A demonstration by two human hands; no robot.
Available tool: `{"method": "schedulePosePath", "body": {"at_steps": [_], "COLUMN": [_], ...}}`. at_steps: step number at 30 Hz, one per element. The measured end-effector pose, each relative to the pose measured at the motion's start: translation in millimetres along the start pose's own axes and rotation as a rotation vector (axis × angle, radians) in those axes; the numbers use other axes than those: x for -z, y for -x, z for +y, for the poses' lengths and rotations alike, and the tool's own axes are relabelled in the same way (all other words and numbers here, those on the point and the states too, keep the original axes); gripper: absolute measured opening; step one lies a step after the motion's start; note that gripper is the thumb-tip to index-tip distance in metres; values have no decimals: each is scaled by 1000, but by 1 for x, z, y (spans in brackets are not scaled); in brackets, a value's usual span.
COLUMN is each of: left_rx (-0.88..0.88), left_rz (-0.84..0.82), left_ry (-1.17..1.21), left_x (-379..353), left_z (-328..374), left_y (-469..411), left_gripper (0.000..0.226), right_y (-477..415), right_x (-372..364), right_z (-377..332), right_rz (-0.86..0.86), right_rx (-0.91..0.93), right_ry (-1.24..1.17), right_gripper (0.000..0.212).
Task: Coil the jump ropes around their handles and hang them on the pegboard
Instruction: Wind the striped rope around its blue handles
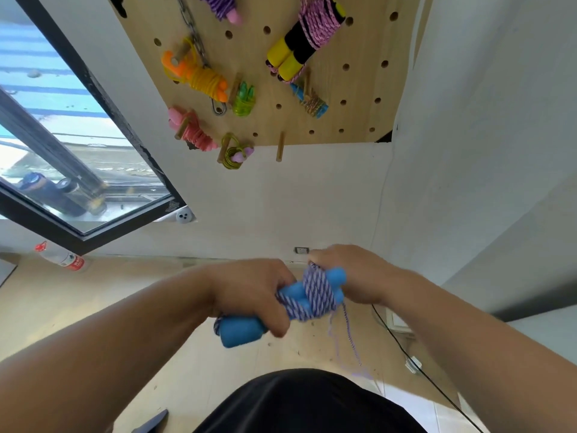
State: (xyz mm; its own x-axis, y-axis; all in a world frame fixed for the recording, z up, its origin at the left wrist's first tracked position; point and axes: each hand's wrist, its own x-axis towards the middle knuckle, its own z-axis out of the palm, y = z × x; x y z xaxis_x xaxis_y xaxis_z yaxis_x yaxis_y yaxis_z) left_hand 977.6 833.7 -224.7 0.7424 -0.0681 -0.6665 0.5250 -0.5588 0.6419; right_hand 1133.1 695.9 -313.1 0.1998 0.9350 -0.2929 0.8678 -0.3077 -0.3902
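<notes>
Coiling step nearly done: left hand (249, 292) grips the blue handles (240, 332) below the pegboard's (359, 89) lower edge, right hand (352, 273) pinches the purple-white rope (315, 295) at the coil; next, likely tuck the loose tail, then hang on the free peg (280, 147).

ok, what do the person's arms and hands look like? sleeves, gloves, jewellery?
The left forearm and right forearm are bare, no sleeves in view. The left hand and right hand wear no gloves, and no rings, watch or wristband show. The only clothing visible is a black garment at the bottom.
</notes>
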Motion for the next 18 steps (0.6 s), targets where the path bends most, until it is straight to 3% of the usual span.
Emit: {"method": "schedulePosePath", "body": {"at_steps": [3, 6, 12, 15, 18], "left_rx": [113, 190, 251, 207, 179], "left_rz": [-73, 27, 474, 559, 599], "left_ry": [-341, -393, 47, 254, 422], "left_x": [-16, -17, 15, 25, 31], "left_z": [-6, -21, -46, -44, -46], "left_y": [-15, -31, -34, -28, -23], "left_gripper": [22, 21, 15, 14, 16], "right_y": [-11, -18, -2, 9, 17], "right_x": [30, 52, 44, 35, 22], "right_z": [-17, -45, -66, -63, -50], "right_rz": [-160, -148, 101, 215, 305], "right_rx": [78, 148, 85, 59, 32], "right_ry": [53, 119, 53, 24, 75], "right_gripper": [14, 19, 25, 22, 6]}}
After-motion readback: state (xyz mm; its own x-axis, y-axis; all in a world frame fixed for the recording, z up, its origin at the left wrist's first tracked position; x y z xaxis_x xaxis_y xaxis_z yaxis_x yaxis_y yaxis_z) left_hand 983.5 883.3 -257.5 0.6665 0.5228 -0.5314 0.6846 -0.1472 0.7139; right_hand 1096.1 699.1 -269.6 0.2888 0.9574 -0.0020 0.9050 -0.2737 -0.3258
